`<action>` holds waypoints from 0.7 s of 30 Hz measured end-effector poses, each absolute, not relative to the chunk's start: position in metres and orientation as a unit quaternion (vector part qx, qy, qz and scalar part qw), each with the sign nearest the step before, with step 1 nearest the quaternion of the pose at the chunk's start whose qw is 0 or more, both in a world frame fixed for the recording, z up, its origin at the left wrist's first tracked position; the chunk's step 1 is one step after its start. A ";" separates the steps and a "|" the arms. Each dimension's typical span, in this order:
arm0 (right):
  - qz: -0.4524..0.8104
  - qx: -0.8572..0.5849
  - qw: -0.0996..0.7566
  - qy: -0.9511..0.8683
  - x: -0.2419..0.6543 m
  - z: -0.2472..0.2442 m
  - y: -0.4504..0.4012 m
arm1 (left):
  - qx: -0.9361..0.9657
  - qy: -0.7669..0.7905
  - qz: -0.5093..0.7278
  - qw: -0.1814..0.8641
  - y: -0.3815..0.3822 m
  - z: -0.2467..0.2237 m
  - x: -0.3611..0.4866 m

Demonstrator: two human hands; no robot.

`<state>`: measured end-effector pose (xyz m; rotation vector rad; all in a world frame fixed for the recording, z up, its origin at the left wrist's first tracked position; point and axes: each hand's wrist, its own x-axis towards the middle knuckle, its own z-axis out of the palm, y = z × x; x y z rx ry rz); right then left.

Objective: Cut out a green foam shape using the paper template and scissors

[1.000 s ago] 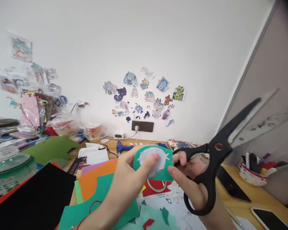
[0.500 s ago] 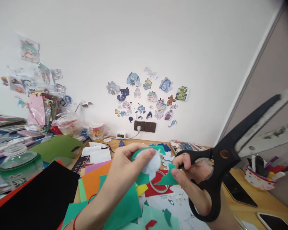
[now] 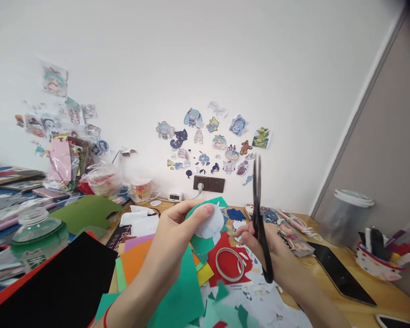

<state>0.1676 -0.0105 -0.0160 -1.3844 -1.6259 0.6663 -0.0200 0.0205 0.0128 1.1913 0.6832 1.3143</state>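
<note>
Mostly done, by look of it: left hand (image 3: 177, 237) pinches green cutout (image 3: 205, 228) with white round patch on it, held up above table (image 3: 348, 296), outline already trimmed close on visible edges. Right hand (image 3: 259, 241) grips black scissors (image 3: 258, 214), blades pointing up, closed, just right of cutout, not touching it. Green offcuts (image 3: 222, 291) lie near, among coloured paper sheets (image 3: 140, 259). Left to do, judging so: perhaps final trimming on lower edge, partly hidden by thumb.
</note>
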 end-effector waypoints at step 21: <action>0.377 -0.355 0.252 -0.817 0.140 0.006 -0.036 | 0.591 0.315 0.609 0.426 0.009 0.011 -0.017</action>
